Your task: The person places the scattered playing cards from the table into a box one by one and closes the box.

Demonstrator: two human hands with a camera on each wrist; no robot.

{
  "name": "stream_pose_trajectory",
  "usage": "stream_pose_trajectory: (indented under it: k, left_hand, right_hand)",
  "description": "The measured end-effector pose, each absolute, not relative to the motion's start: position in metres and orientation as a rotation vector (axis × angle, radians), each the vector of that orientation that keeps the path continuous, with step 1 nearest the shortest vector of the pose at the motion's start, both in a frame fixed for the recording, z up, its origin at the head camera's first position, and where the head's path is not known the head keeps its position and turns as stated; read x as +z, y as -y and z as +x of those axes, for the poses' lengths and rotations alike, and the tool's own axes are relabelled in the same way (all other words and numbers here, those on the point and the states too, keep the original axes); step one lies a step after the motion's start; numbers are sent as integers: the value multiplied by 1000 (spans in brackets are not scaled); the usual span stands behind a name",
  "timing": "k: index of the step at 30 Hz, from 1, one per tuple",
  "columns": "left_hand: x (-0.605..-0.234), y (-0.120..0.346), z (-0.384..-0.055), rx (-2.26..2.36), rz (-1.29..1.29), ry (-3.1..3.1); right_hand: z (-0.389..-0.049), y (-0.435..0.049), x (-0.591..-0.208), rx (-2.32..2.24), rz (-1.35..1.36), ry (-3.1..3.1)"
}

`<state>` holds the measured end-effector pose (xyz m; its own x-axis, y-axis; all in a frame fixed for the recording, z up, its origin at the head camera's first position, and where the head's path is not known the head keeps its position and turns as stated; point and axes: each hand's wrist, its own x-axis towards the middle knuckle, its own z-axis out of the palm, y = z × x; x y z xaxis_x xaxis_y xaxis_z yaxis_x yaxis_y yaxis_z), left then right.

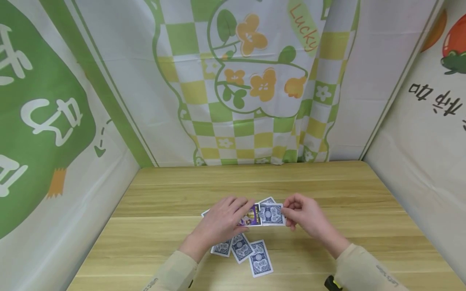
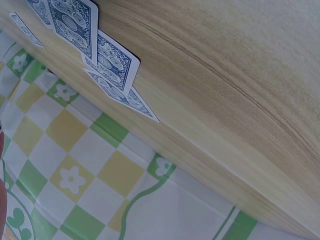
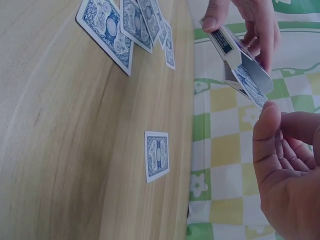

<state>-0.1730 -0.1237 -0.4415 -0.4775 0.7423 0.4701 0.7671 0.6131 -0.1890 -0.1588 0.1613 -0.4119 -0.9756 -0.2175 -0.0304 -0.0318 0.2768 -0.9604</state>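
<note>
Blue-backed card [image 1: 272,214], just right of centre in the lower part of the head view, partly inside the open end of a purple-fronted card box [image 1: 251,216]. Outer edge pinched between thumb and finger of the right hand [image 1: 303,214], other fingers curled in. Box gripped between thumb and fingers of the left hand [image 1: 225,218], raised above the wood in the right wrist view.

Nearest, along the bottom edge of the head view: beige sleeves [image 1: 364,266] with small dark lettering, and a black-and-yellow band [image 1: 332,283] beside the right one. A little farther, at lower centre: three loose cards [image 1: 261,258], blue backs up, middle and right ones overlapping at a corner, left one partly hidden by the left hand. Just behind the pinched card: another card [image 1: 268,200], flat on the wooden tabletop [image 1: 164,190].

Farthest, from mid-frame to the top: hanging cloth [image 1: 182,38] with green and yellow checks, orange flowers and "Lucky" at upper right of centre. At far left, a green panel [image 1: 43,121] with white characters; at upper right, a red fruit print [image 1: 456,38].
</note>
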Motion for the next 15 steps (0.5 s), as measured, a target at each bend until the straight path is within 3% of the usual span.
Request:
stream_pose_trajectory:
  k: [15]
  left_hand:
    - [-442, 123, -173, -82, -1184, 2333]
  right_hand:
    - [-154, -147, -420, -1715, -202, -2538]
